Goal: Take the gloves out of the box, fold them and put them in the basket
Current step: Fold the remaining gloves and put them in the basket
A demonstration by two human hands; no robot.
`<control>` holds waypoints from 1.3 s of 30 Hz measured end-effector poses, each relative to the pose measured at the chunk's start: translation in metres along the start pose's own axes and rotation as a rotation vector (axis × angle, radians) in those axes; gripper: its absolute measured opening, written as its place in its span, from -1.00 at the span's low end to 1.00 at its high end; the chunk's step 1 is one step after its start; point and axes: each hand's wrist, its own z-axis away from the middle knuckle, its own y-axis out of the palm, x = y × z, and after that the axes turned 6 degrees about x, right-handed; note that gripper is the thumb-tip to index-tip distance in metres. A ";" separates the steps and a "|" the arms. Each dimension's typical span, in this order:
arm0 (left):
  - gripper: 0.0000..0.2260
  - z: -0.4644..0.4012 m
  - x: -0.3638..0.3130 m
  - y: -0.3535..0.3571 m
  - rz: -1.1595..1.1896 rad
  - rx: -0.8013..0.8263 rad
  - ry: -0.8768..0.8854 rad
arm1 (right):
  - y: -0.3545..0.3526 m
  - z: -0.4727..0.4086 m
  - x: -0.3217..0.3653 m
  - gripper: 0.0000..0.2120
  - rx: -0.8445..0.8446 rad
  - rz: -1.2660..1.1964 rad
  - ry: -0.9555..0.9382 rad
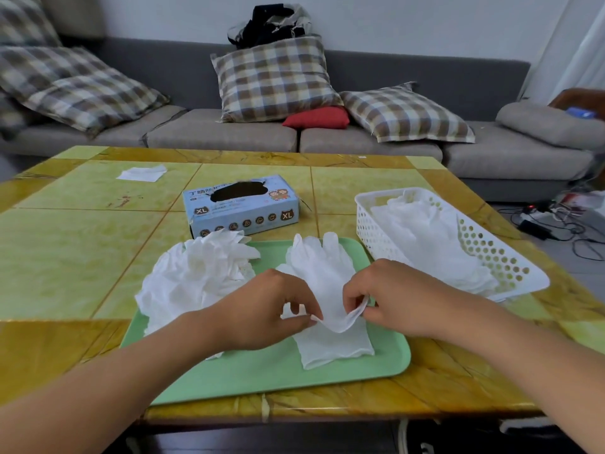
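Note:
A white glove (324,273) lies flat on the green tray (294,375), fingers pointing away from me. My left hand (262,309) and my right hand (393,296) each pinch an edge of the glove's upper layer near the wrist, lifting a fold between them. A crumpled heap of white gloves (196,276) sits on the tray's left side. The blue glove box (240,204) stands behind the tray with its opening facing up. At the right stands the white perforated basket (504,257), holding several white gloves (425,237).
A single white glove (141,173) lies at the table's far left. The yellow-green table (82,257) ends near my body. A grey sofa with checked cushions (271,80) runs behind the table. Cables and a power strip (550,221) lie on the floor at right.

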 end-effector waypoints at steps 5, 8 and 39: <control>-0.83 0.007 -0.005 0.008 -0.069 0.206 -0.012 | 0.007 0.002 0.000 -0.80 0.248 -0.083 -0.016; -0.83 0.009 -0.004 0.009 -0.091 0.234 -0.024 | 0.009 0.002 -0.001 -0.65 0.312 -0.045 -0.001; -0.78 -0.084 -0.103 -0.086 1.042 -0.454 -0.387 | -0.077 0.029 0.003 -0.57 -0.222 -1.703 0.126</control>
